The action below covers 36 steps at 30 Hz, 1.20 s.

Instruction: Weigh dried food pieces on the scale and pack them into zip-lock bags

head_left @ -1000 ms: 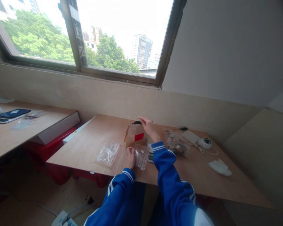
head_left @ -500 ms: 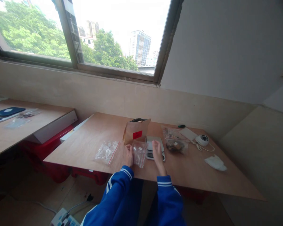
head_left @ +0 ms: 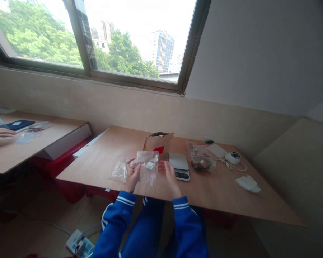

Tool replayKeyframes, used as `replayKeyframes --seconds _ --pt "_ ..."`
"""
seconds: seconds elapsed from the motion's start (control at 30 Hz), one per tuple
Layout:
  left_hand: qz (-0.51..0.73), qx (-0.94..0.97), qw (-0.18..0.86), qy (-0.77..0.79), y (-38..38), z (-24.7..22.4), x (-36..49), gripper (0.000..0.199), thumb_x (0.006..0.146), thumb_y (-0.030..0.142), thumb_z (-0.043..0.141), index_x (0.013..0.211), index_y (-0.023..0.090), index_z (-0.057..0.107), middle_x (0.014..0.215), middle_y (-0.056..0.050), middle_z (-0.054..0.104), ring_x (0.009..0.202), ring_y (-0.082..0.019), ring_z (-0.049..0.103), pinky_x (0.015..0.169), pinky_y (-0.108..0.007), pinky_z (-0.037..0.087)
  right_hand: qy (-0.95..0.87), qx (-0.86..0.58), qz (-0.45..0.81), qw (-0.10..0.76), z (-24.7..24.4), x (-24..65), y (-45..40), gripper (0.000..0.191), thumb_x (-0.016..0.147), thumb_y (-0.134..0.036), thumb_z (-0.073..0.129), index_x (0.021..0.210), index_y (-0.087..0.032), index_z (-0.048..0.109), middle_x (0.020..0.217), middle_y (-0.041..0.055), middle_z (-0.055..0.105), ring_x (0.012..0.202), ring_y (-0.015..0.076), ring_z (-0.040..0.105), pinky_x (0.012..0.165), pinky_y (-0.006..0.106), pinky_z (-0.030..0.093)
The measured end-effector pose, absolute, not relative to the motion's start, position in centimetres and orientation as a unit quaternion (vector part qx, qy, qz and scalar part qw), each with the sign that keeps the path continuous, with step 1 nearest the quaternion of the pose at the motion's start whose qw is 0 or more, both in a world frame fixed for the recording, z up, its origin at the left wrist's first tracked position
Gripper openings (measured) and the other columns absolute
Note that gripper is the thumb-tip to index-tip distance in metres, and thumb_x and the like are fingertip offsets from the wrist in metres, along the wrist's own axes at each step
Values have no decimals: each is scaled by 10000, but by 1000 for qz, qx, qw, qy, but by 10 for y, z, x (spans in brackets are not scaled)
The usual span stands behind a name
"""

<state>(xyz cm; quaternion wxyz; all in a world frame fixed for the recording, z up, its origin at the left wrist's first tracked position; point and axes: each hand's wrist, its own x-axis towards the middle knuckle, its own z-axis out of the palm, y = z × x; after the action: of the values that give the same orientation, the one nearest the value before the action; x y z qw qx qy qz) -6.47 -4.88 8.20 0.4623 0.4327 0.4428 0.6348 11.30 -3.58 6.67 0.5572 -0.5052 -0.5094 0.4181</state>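
Observation:
A clear zip bag (head_left: 148, 168) with a small white label is lifted above the table's front part. My left hand (head_left: 132, 173) is closed on its left side. At the bag's right edge is my right hand (head_left: 167, 171), its fingers blurred, so its grip is unclear. Behind the bag stands a brown paper pouch (head_left: 157, 142) with a red label, its top open. A white kitchen scale (head_left: 178, 162) lies just right of the pouch with nothing on its plate. More clear plastic bags (head_left: 120, 168) lie left of my left hand.
On the right of the wooden table (head_left: 218, 197) are filled zip bags (head_left: 202, 163), a white dome camera (head_left: 232, 158) with its cable, and a crumpled white bag (head_left: 248, 183). Another person's hand (head_left: 1, 133) rests over the left table. A power strip (head_left: 79, 245) lies on the floor.
The labelled zip bag has been raised off the table and moved left with my left hand. My right hand has moved left from over the scale to the bag. A person's hand has appeared at the far left.

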Motion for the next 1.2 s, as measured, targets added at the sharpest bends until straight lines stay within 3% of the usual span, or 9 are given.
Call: replayKeyframes --seconds 0.2,0.27,0.33,0.47,0.6,0.8,0.93,1.1,1.2 --pt "625 466 346 522 -11 81 -143 455 792 406 528 1170 229 346 1141 -100 633 366 -24 368 321 -153 280 -687 -580 208 385 43 79 -10 177 819 -210 518 946 -190 640 1009 101 640 1024 252 558 946 432 387" --pt "520 519 320 598 -4 70 -161 421 786 407 515 1142 215 399 1081 -89 646 547 -109 552 429 -209 421 -719 -595 172 315 39 68 -6 203 797 -167 534 974 -191 631 1037 109 613 1051 270 525 958 446 362" --pt "398 567 236 681 -3 61 -170 360 787 381 517 1098 204 478 1092 -102 634 812 -202 624 665 -330 508 -742 -599 150 261 38 62 -5 194 791 -161 538 959 -202 626 1034 107 595 1038 283 505 924 437 374" --pt "262 572 43 776 -13 59 -158 401 842 393 453 1182 192 522 1372 -158 448 1148 -373 481 903 -552 384 -760 -600 121 221 40 62 -7 130 802 -154 529 874 -221 614 992 86 587 992 280 491 865 405 377" --pt "249 642 -1 725 -18 56 -131 406 898 354 370 1266 239 494 1465 -84 357 1329 -295 317 1055 -494 252 -768 -587 140 212 44 71 -9 100 799 -147 552 862 -213 593 979 62 614 994 270 488 881 419 347" --pt "154 671 54 723 -14 14 -115 466 886 325 396 1340 235 452 1472 -85 349 1362 -290 275 1106 -484 156 -766 -547 206 266 60 82 -11 88 748 -124 630 761 -200 589 831 25 658 894 237 538 823 376 406" --pt "130 680 23 721 -12 -1 -119 491 898 343 356 1378 253 399 1488 -58 321 1373 -281 254 1117 -476 123 -747 -461 224 424 115 89 -11 138 771 -211 639 907 -211 614 885 24 653 831 187 584 765 309 459" --pt "97 680 27 726 -12 4 -120 494 914 374 316 1395 271 366 1504 -36 286 1382 -263 237 1112 -466 150 -670 -475 66 567 195 109 19 177 830 -314 584 979 -223 610 958 45 645 850 185 565 798 314 451" --pt "84 677 26 730 -13 5 -119 498 918 380 313 1403 270 349 1508 -36 277 1385 -259 229 1117 -460 138 -675 -502 5 541 205 118 47 166 864 -316 547 939 -198 636 941 60 658 910 206 540 840 338 429"
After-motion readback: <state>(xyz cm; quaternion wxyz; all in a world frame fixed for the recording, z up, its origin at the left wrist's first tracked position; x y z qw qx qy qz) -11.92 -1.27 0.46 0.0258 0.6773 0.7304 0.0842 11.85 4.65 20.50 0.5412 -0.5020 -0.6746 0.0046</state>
